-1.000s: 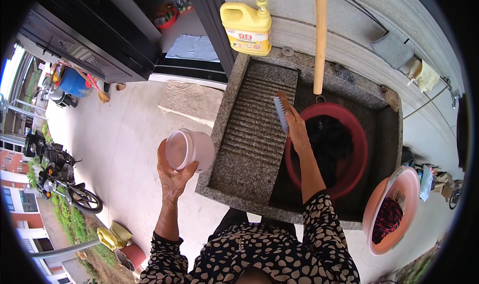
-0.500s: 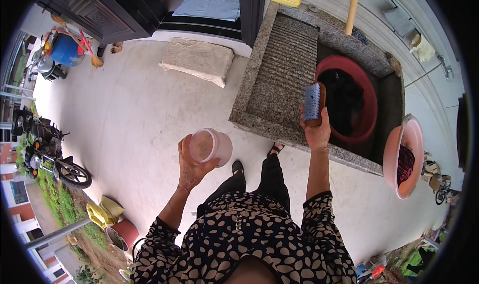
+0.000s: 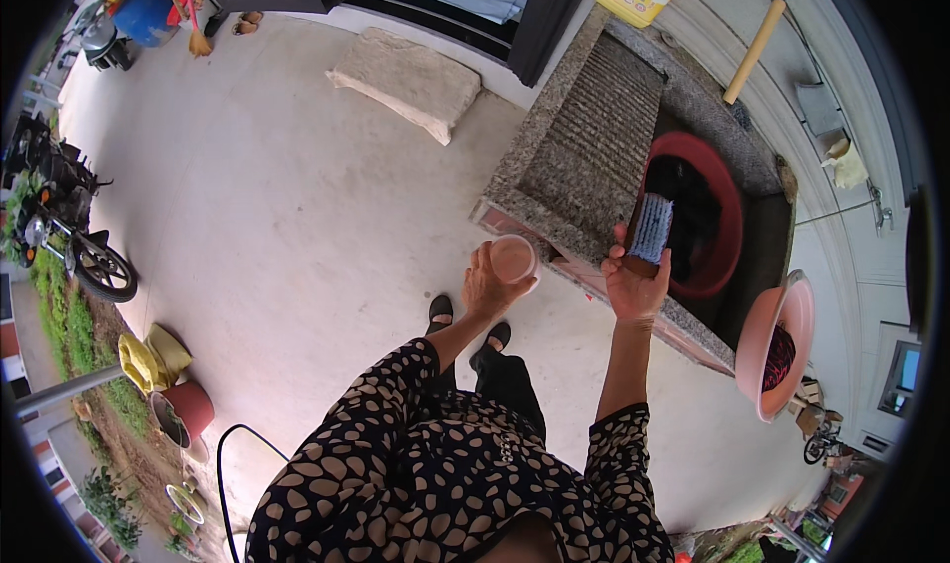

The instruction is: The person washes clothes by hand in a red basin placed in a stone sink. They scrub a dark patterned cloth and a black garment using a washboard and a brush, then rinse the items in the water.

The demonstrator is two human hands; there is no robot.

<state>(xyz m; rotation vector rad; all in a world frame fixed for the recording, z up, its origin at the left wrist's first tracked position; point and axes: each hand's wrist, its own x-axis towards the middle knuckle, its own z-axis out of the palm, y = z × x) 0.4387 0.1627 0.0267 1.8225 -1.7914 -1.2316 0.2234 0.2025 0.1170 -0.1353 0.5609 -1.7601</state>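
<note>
One head-worn fisheye view looks steeply down from above the person's patterned shoulders, facing the grey stone washing trough (image 3: 594, 157) and pale concrete yard floor (image 3: 287, 217), both fairly distant, edges curving outward.

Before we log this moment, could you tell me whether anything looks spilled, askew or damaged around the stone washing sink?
Nothing stands out: the left hand holds a pink cup upright, the right hand a scrubbing brush.
</note>
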